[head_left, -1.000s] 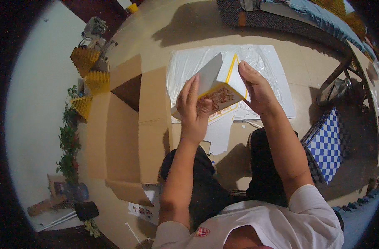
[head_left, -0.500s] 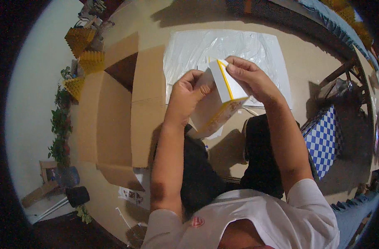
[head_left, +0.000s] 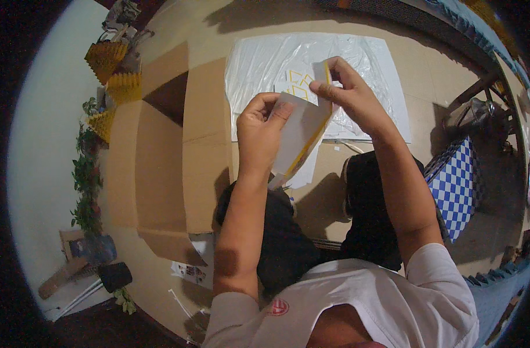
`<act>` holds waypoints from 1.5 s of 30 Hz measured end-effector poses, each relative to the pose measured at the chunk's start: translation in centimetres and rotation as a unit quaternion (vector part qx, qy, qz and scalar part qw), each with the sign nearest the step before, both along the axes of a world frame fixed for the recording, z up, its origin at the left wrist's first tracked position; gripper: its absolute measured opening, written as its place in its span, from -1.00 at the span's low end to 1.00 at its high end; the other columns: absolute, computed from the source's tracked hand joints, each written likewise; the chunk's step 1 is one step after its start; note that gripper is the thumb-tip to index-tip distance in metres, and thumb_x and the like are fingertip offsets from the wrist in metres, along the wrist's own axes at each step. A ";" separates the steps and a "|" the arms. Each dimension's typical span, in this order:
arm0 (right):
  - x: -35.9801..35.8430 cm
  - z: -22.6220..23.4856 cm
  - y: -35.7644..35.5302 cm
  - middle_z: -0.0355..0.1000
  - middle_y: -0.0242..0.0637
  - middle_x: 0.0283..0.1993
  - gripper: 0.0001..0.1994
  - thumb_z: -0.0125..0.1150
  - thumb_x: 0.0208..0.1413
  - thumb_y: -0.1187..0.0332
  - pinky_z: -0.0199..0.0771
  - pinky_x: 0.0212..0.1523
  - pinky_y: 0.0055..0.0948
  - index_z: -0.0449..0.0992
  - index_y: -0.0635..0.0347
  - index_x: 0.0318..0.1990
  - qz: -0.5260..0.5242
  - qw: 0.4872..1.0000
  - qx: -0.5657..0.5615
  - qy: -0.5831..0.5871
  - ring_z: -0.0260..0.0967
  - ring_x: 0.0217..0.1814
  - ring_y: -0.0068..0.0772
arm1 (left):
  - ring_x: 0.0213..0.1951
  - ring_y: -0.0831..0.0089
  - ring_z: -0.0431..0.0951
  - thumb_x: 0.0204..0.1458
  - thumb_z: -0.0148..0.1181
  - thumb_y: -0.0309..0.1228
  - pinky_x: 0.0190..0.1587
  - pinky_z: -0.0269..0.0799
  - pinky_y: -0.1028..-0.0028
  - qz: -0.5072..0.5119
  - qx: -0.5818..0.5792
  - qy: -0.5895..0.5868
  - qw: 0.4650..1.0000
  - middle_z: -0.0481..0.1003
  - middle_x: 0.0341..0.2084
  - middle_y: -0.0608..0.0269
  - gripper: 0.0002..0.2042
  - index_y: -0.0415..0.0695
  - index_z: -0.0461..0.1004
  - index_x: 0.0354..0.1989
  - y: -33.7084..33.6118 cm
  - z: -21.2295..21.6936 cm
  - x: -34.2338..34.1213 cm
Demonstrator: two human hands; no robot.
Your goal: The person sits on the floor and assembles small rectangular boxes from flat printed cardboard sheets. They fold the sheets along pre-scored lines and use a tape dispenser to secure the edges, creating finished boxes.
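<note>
White box (head_left: 300, 124) with yellow edging is held up between the two hands, over the near part of a plastic-covered sheet (head_left: 366, 61) and in front of the knees. At the far left of the working area, a big brown carton (head_left: 205, 124) stands open. Next comes the left hand (head_left: 260, 127), thumb pressed on the white face and fingers curled round behind it; a second ago it lay along the printed side. That side has since turned away (only a thin sliver of print shows now), and a notch has come into view between the wide face and the upright strip. The right hand (head_left: 349, 95) has that strip clamped between thumb and fingers. My judgement is that work has shifted from the printed side to the end panels, with both grips steadying the folds. Well to the right stands a blue-and-white checked box (head_left: 455, 188), touched by neither hand.
</note>
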State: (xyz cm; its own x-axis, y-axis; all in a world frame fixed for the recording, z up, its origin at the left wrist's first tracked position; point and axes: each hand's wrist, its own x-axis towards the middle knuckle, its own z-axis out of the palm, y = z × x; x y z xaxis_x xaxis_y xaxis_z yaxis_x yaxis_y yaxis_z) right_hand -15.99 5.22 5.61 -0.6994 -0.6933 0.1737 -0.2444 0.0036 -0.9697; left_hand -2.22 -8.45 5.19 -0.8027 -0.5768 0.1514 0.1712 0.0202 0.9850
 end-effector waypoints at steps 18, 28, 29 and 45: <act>0.2 -0.7 -0.5 0.37 -0.34 -0.27 -0.66 0.20 0.11 0.14 0.31 -0.14 -0.51 0.39 0.22 -0.13 -0.080 0.994 -0.068 -0.033 0.30 -0.20 -0.53 | -0.35 0.63 0.44 0.06 0.23 -0.48 -0.26 0.35 0.61 0.056 -0.017 -0.003 0.998 0.51 -0.40 0.29 -0.85 -0.31 0.47 -0.28 0.2 0.5 0.2; 1.3 0.7 0.2 0.42 -0.25 0.02 -0.59 0.00 0.24 0.06 0.32 0.07 -0.40 0.45 0.03 0.13 0.144 0.989 -0.031 0.011 0.34 0.07 -0.38 | -0.38 0.59 0.46 0.03 0.29 -0.44 -0.30 0.36 0.61 -0.005 -0.073 -0.010 0.997 0.51 -0.41 0.30 -0.80 -0.24 0.46 -0.22 1.1 0.8 0.2; 1.0 0.7 0.3 0.42 -0.25 0.03 -0.59 0.00 0.24 0.06 0.33 0.06 -0.41 0.45 0.04 0.13 0.152 0.988 -0.032 0.002 0.35 0.06 -0.39 | -0.37 0.58 0.47 0.02 0.29 -0.44 -0.30 0.36 0.61 -0.008 -0.058 -0.008 0.998 0.51 -0.41 0.29 -0.79 -0.24 0.46 -0.21 1.2 1.0 0.2; 0.6 0.7 0.6 0.44 -0.22 -0.03 -0.57 0.07 0.19 0.03 0.30 0.06 -0.38 0.47 -0.01 0.12 0.182 0.982 -0.031 0.037 0.34 0.03 -0.36 | -0.32 0.59 0.49 0.02 0.27 -0.49 -0.26 0.40 0.60 -0.050 0.009 -0.001 0.999 0.53 -0.36 0.24 -0.77 -0.29 0.48 -0.16 0.8 0.5 0.1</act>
